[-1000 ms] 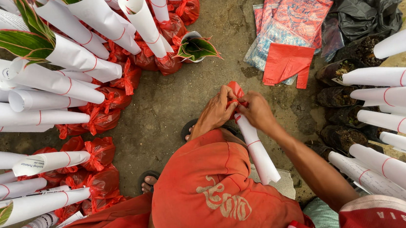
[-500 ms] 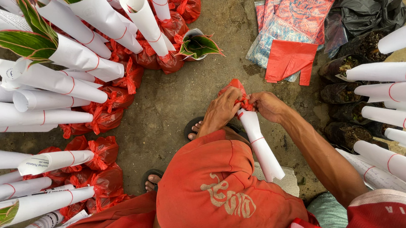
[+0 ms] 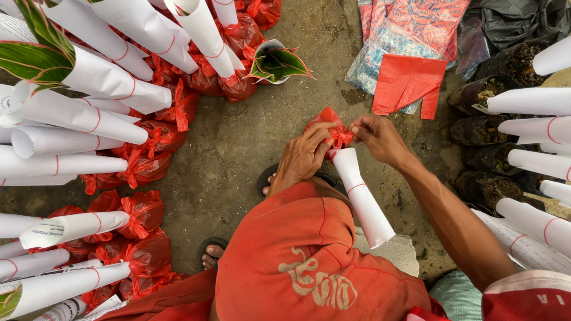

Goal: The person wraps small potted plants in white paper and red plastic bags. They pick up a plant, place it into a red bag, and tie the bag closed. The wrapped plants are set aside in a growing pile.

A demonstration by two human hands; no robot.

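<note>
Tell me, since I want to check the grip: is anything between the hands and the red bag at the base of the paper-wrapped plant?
Nothing visible is. The left hand and right hand both pinch the red bag directly, above the paper-wrapped plant.

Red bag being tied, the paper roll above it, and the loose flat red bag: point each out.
red bag [image 3: 329, 121], head view, bunched top by the fingers.
paper roll [image 3: 361, 198], head view, mid-length.
flat red bag [image 3: 406, 84], head view, centre.
</note>
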